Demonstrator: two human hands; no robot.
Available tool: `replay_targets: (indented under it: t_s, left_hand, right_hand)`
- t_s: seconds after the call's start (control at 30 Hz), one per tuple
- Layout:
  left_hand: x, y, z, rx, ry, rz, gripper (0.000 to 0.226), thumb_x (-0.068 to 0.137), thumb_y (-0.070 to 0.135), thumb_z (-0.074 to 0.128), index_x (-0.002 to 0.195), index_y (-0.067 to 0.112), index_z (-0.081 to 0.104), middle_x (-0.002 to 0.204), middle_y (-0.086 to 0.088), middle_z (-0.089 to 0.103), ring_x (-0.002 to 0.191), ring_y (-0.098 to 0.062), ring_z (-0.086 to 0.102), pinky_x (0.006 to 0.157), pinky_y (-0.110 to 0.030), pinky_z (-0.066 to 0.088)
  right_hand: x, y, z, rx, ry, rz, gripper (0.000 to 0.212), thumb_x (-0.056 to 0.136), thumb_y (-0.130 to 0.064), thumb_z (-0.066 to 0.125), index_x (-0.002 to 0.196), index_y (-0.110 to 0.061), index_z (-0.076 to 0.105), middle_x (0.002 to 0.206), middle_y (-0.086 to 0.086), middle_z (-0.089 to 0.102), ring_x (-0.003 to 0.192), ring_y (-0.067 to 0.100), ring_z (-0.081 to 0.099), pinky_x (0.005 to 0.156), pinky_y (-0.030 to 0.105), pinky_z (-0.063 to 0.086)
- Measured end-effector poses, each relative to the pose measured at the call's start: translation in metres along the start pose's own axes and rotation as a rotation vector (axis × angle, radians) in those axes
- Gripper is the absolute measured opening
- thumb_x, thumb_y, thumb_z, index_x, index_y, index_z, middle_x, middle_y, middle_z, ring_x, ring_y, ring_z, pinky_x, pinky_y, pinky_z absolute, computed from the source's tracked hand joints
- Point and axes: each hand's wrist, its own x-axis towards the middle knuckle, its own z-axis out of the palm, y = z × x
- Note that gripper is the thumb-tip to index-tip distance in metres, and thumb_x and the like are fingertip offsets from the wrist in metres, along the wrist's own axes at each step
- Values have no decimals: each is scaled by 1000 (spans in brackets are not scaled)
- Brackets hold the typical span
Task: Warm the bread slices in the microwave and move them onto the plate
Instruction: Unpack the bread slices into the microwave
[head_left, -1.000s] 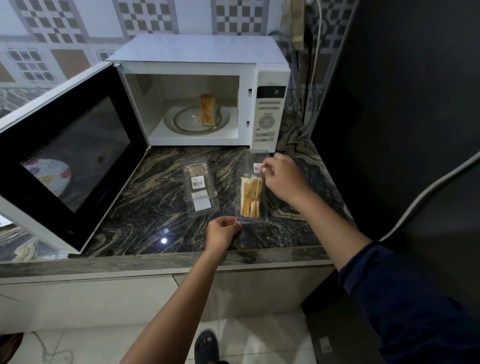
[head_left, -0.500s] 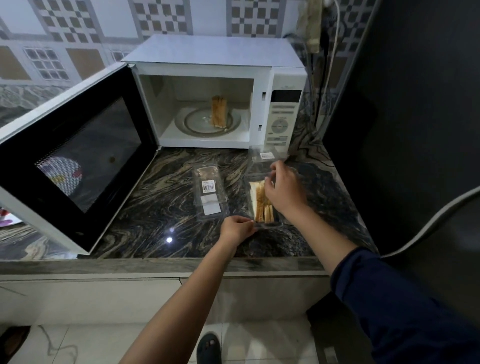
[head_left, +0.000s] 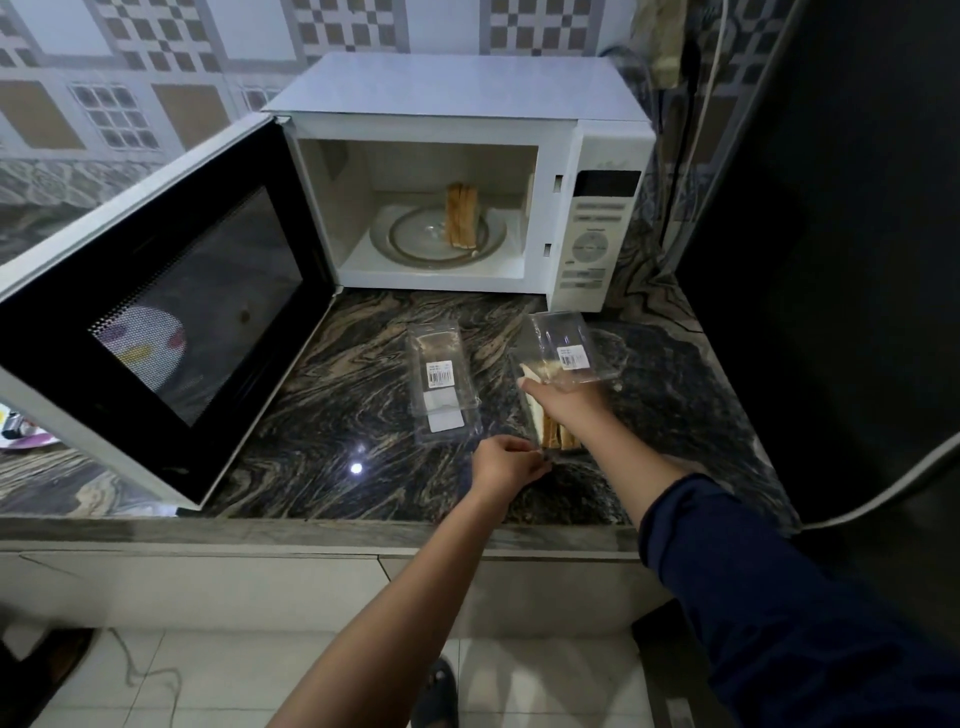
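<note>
The white microwave (head_left: 597, 135) stands at the back of the counter with its door (head_left: 171, 322) swung wide to the left. Inside, a few bread slices (head_left: 461, 215) stand on edge on a grey-rimmed plate (head_left: 410, 244). On the counter lies a clear plastic bread pack (head_left: 569, 345) with its lid flipped up and more slices (head_left: 550, 434) inside. My right hand (head_left: 563, 402) reaches into the pack and grips the slices there. My left hand (head_left: 506, 465) pinches the pack's near edge.
An empty clear plastic pack (head_left: 441, 384) with a barcode label lies to the left of the open one. The dark marble counter (head_left: 337, 415) ends at a front edge near me. A dark wall and a grey cable (head_left: 883, 493) are on the right.
The pack's lid has been flipped up and back. My right hand left the lid and moved down onto the slices. My left hand stays at the near edge.
</note>
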Motion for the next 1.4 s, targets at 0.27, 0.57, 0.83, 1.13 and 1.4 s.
replay_targets:
  t_s: [0.27, 0.57, 0.83, 1.13, 1.4]
  left_hand:
    - [1, -3, 0, -17, -5, 8, 12, 83, -7, 61, 76, 2, 57, 87, -16, 60, 87, -28, 64, 56, -17, 56]
    - [0, -1, 3, 9, 37, -14, 17, 82, -10, 61, 69, 1, 59, 81, -15, 62, 89, -31, 66, 72, -28, 58]
    - [0, -2, 9, 31, 90, 2, 21, 81, -11, 61, 64, 1, 60, 79, -14, 64, 89, -29, 68, 81, -31, 56]
    - [0, -8, 11, 89, 102, 33, 5, 82, -7, 62, 85, -3, 65, 97, -20, 63, 96, -32, 66, 86, -35, 55]
    - [-21, -16, 9, 467, 213, 254, 29, 88, 13, 60, 116, 7, 57, 115, -14, 63, 104, -29, 59, 94, -39, 49]
  right_hand:
    - [7, 0, 0, -75, 147, -6, 46, 91, -41, 52, 124, -10, 57, 134, 9, 53, 123, 26, 50, 101, 29, 38]
    - [6, -6, -15, -128, 109, -26, 50, 87, -44, 58, 125, -12, 55, 137, 8, 50, 124, 24, 49, 97, 27, 40]
    - [-17, -2, -45, -358, 163, -180, 48, 81, -41, 66, 107, -2, 56, 115, 16, 56, 94, 28, 58, 69, 29, 43]
    - [-52, 48, -77, -317, 305, -137, 43, 78, -42, 69, 99, -7, 57, 107, 13, 60, 94, 27, 60, 65, 28, 40]
    - [-74, 63, -114, -276, 376, -130, 60, 78, -48, 65, 122, -8, 54, 117, 11, 59, 103, 27, 59, 70, 31, 44]
